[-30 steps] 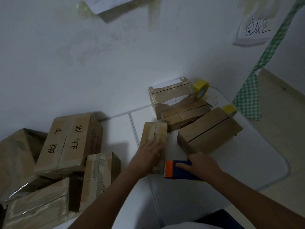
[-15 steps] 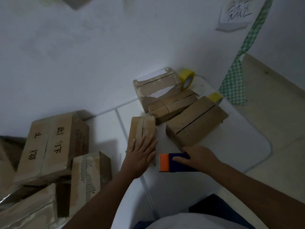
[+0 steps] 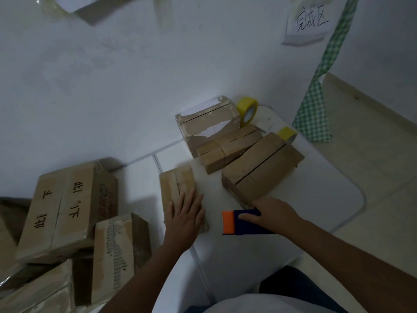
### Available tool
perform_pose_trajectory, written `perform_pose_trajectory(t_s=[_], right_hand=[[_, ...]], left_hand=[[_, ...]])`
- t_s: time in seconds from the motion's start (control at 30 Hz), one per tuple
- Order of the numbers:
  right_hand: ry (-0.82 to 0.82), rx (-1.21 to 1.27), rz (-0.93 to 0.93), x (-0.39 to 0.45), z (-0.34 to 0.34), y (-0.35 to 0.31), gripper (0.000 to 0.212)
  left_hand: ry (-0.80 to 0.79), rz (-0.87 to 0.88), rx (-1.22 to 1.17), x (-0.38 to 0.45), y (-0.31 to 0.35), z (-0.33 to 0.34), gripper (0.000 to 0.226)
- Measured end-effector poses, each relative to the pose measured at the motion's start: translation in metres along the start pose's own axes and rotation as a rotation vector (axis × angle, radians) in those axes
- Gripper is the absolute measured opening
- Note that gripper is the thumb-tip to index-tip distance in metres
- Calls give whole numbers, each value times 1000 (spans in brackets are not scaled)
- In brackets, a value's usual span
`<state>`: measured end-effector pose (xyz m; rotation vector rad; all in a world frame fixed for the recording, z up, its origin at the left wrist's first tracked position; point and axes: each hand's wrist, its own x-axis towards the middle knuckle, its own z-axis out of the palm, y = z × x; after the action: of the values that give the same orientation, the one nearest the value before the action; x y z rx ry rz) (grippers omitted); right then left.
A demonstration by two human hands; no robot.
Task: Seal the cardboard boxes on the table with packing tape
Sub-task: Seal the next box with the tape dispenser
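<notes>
Left hand (image 3: pixel 186 213) lay flat, fingers straight, on small brown cardboard box (image 3: pixel 178 188) — long axis running away; right hand (image 3: pixel 272 214) gripped blue-orange tape dispenser (image 3: pixel 239 223) just right of box.

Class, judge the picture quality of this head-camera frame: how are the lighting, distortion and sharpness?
Head view: dim and bluish; wide-angle bending curves the table edge; the small box under the left hand looks softly blurred; the wall note stays legible.
</notes>
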<state>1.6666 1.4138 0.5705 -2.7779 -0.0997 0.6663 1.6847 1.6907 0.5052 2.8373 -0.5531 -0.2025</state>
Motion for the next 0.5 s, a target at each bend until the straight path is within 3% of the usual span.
perform_pose_trajectory(t_s=[0.07,0.13,0.23,0.5], right_hand=[[-2,-3,2,1,-2,-6,53],[-20,-10,-5,2,-3,-9,48],[-38,-50,-9,1,-7,-14,45],[-16,-116,37,4,7,-33,47]], left_hand=[[34,25,28,-1,2,-6,60],[74,162,83,1,-3,-4,39],[135,187,-40,3,-11,1,24],[194,179,-17,1,-3,6,25]])
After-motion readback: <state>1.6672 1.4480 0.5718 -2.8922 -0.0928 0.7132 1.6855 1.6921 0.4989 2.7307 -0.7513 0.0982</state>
